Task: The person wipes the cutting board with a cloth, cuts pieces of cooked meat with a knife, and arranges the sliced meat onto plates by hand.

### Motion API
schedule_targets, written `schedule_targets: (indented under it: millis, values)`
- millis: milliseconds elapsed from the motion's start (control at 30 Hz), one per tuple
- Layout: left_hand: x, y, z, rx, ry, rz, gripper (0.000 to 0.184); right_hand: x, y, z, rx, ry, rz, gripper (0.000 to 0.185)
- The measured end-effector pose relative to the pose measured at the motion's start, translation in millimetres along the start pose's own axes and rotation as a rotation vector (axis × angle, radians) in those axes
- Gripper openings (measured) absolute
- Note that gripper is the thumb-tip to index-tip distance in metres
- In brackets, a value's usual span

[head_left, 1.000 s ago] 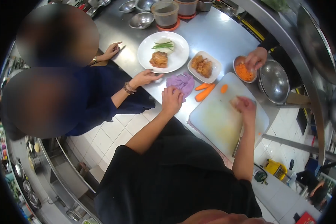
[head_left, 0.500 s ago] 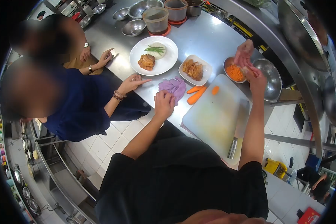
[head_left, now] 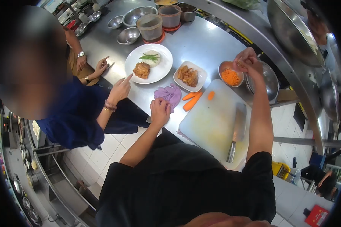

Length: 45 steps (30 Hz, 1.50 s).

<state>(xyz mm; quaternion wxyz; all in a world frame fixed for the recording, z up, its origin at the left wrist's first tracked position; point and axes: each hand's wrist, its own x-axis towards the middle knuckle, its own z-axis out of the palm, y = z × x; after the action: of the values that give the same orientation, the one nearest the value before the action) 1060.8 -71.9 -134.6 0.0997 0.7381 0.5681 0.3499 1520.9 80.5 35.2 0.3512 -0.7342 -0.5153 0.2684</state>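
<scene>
My left hand (head_left: 161,112) rests at the table edge, its fingers curled on the near side of a crumpled purple cloth (head_left: 168,94). Over a small metal bowl of shredded carrot (head_left: 231,76), my right hand (head_left: 252,68) is closed, fingertips together; whatever it holds is too small to make out. Another person's hand (head_left: 245,55) meets its fingertips from the far side. Below lies a white cutting board (head_left: 206,121) bearing a knife (head_left: 236,132) and a carrot piece (head_left: 211,95). Two carrot pieces (head_left: 192,101) sit beside the board's left edge.
A white plate (head_left: 165,72) carries rice, green strips and browned food. Next to it stands a square white bowl (head_left: 201,80) of similar food. A larger metal bowl (head_left: 271,81) is at right. Plastic tubs (head_left: 149,28) stand behind. At left, a co-worker's hand (head_left: 120,90) points towards the plate.
My right hand's fingers have drawn together with the other person's hand above the carrot bowl. The co-worker's pointing hand has shifted up towards the plate. The whole view has shifted slightly.
</scene>
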Motion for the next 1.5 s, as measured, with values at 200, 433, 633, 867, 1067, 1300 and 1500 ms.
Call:
schedule_targets:
  millis: [200, 433, 633, 867, 1067, 1300, 1500]
  values:
    - [0, -1, -3, 0.000, -0.001, -0.039, 0.023, -7, -5, -4, -0.534, 0.605, -0.303, 0.055]
    - [26, 10, -7, 0.106, -0.075, -0.149, 0.037, -172, 13, 43, -0.006, 0.346, -0.255, 0.027]
    - [42, -3, -12, -0.046, -0.091, -0.067, 0.017, -273, 78, 116, 0.008, 0.014, -0.069, 0.029]
    - [47, 2, 2, -0.030, 0.016, 0.121, 0.012, -305, 80, 152, -0.053, 0.073, -0.158, 0.015]
    - [47, -12, 17, -0.031, -0.028, 0.115, 0.009, -302, 79, 162, -0.207, 0.165, -0.201, 0.009]
    - [48, -4, 6, -0.040, -0.031, 0.102, 0.015, -300, 82, 165, -0.211, 0.164, -0.189, 0.009]
    - [131, -10, -74, -0.077, 0.270, 0.161, 0.028, -296, 83, 161, -0.021, 0.089, -0.051, 0.012]
